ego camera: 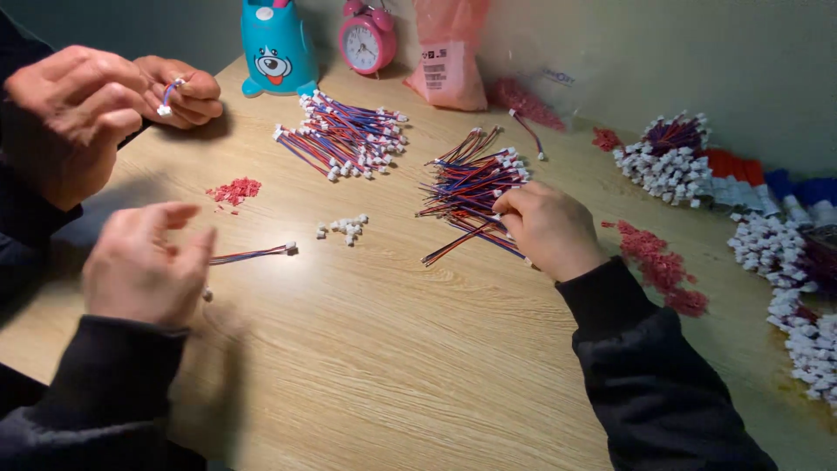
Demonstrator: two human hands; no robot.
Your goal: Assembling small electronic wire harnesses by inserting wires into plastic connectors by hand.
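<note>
Two hands work at a wooden table (392,366). At 9 o'clock, the left hand (144,262) pinches a short red and blue wire (253,254) with a white plug on its tip. At 3 o'clock, the right hand (545,228) is curled on the loose wire pile (466,187), picking one out, I think. Next it must pull one wire free without snagging. Lots of bare table sits near. Farther, at 11 o'clock, another person's hands (113,96) hold a wire, beside a finished bundle (344,135).
</note>
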